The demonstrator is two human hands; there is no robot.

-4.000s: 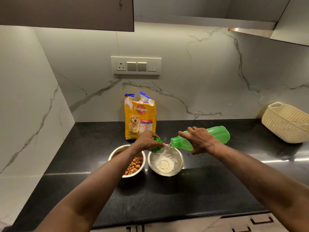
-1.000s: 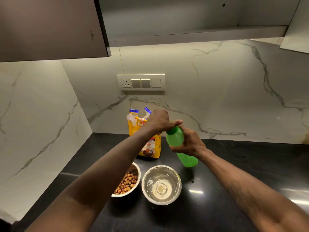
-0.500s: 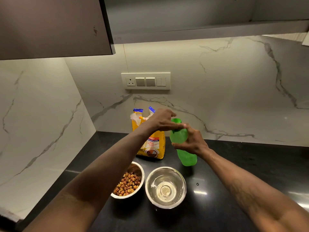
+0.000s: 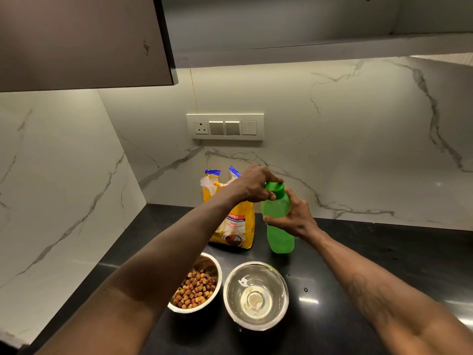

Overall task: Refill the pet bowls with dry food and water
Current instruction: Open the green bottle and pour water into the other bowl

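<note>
A green water bottle [image 4: 280, 237] stands upright on the black counter [image 4: 384, 257], behind the two steel bowls. My right hand [image 4: 298, 216] grips its body. My left hand [image 4: 254, 184] holds the green cap [image 4: 276, 188] on the bottle's neck with its fingertips. The left bowl [image 4: 198, 285] holds brown kibble and is partly hidden by my left forearm. The right bowl [image 4: 256, 295] holds clear water. A yellow dog food bag [image 4: 239, 226] stands open against the wall behind my left hand.
A marble wall closes the corner at the left and back, with a switch panel [image 4: 225, 127] above the bag. A dark cabinet [image 4: 82, 39] hangs overhead at the left. A few water drops lie on the counter right of the water bowl.
The bottle went from tilted and pouring into the right bowl to upright on the counter behind it. My left hand has brought the cap onto its neck. My view has shifted slightly.
</note>
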